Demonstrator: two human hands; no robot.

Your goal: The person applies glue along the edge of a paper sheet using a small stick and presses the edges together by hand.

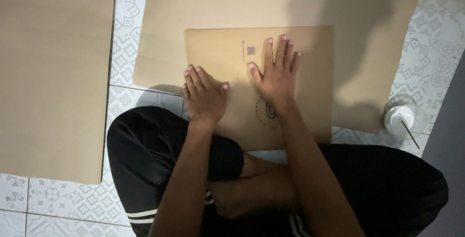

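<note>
Lying flat on a larger brown sheet (368, 33), the tan printed paper bag (310, 86) is pressed by left hand (204, 94) and right hand (276, 72), fingers spread, grasping nothing.

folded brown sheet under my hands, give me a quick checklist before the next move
1. Left hand flat on the folded brown sheet, at its left edge: ok.
2. Right hand flat, fingers spread, near the sheet's middle: ok.
3. Folded sheet lies wholly on the larger brown sheet: not ok, its near part overhangs onto the tiled floor.
4. Plastic cup with straw apart from the folded sheet: ok, though it touches the larger sheet's corner.
5. Creases sharp under the palms: cannot tell.
6. Separate brown sheet at left apart from the work: ok.
</note>
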